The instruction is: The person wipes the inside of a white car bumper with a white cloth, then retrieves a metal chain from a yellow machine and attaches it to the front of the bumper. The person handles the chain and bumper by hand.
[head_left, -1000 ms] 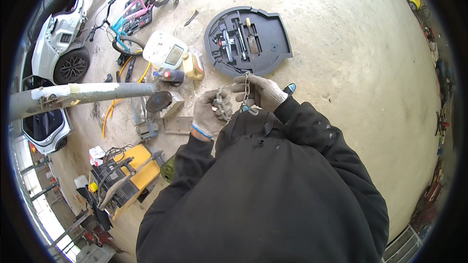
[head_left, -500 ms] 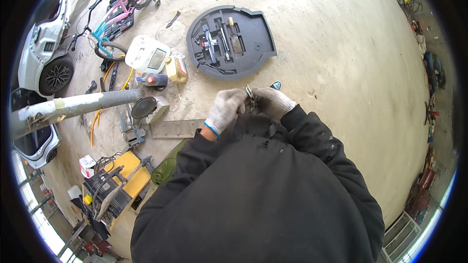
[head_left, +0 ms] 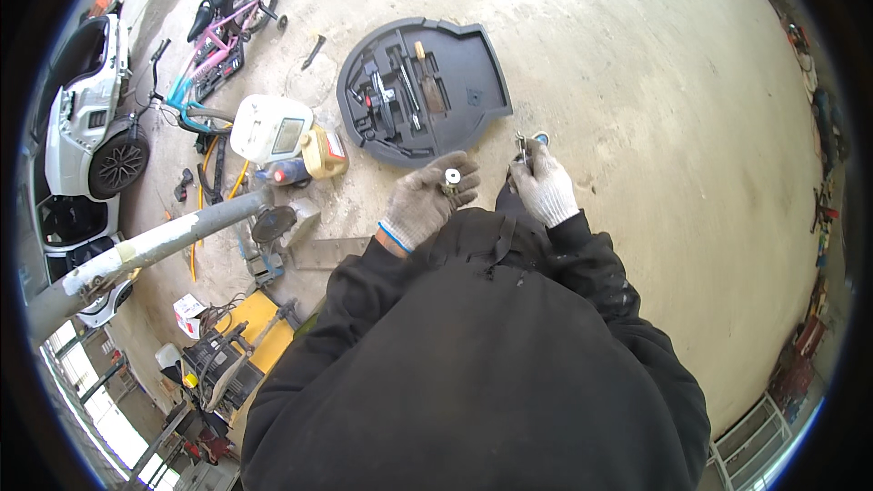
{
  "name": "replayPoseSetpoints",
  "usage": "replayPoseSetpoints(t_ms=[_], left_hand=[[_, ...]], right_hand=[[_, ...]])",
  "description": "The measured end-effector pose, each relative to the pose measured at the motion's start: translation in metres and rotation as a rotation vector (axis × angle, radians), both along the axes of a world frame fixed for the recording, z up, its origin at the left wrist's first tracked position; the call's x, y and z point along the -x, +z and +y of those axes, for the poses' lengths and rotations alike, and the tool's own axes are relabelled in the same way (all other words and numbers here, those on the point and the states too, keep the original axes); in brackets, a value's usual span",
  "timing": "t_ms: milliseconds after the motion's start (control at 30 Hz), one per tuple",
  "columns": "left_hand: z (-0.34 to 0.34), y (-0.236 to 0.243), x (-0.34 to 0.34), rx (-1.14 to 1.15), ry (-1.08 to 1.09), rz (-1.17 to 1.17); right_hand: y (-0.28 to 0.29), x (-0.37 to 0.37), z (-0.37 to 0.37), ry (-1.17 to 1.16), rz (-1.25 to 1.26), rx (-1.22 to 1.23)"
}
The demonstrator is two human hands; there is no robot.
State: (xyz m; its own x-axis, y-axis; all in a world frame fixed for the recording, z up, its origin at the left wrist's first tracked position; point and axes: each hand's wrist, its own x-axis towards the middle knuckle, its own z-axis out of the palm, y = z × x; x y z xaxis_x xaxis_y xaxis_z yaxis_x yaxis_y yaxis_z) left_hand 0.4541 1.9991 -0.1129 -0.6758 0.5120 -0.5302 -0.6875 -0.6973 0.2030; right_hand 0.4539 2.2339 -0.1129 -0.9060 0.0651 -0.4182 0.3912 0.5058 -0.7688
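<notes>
Head view shows a person's two gloved hands apart from each other, in front of a black sweatshirt (head_left: 473, 355), above a pale concrete floor (head_left: 673, 127). The left hand (head_left: 426, 196), in a greyish knitted glove with a blue cuff edge, is turned palm up. Its fingers are extended and spread, not closed over the small, round, pale metal piece with a dark centre (head_left: 452, 176) that lies against them. The right hand (head_left: 544, 184), in a whitish knitted glove, is clenched, with thumb and fingers pinching a small, thin, silvery metal piece (head_left: 521, 147) that juts up past the fingertips; its exact shape is too small to tell. Just beyond that hand, the toe of a dark shoe with blue trim (head_left: 542, 138) shows.

Beyond the left hand, a rounded black moulded tray (head_left: 486, 73) lies on the floor. Its recesses hold a black and silver jack (head_left: 382, 98) and a flat tool with a pale wooden handle (head_left: 420, 50). Left of the tray stand a white plastic jug (head_left: 259, 132) and, just beside it, a tan plastic jug (head_left: 320, 156). Nearer on the left, a grey metal pole with peeling white paint (head_left: 164, 238) slants across. Farther off are a pink and turquoise bicycle (head_left: 214, 44) and a white car (head_left: 77, 141).
</notes>
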Motion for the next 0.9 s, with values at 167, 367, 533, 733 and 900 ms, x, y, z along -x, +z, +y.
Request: replayPoseSetpoints(t_ms=[167,367,533,733,900], left_hand=[[0.068,0.018,0.059,0.177,-0.113,0.033],[0.162,0.035,0.131,0.230,-0.181,-0.017],[0.219,0.051,0.183,0.043,-0.201,0.052],[0.267,0.034,0.238,0.094,-0.127,0.010],[0.306,0.007,0.309,-0.028,-0.153,0.010]], right_hand=[[0.016,0.056,0.063,0.051,0.092,-0.267],[0.058,0.116,0.153,0.005,0.362,0.045],[0.072,0.151,0.167,0.049,0.381,0.269],[0.063,0.206,0.189,0.137,0.595,-0.159],[0.044,0.274,0.226,0.133,0.770,-0.201]])
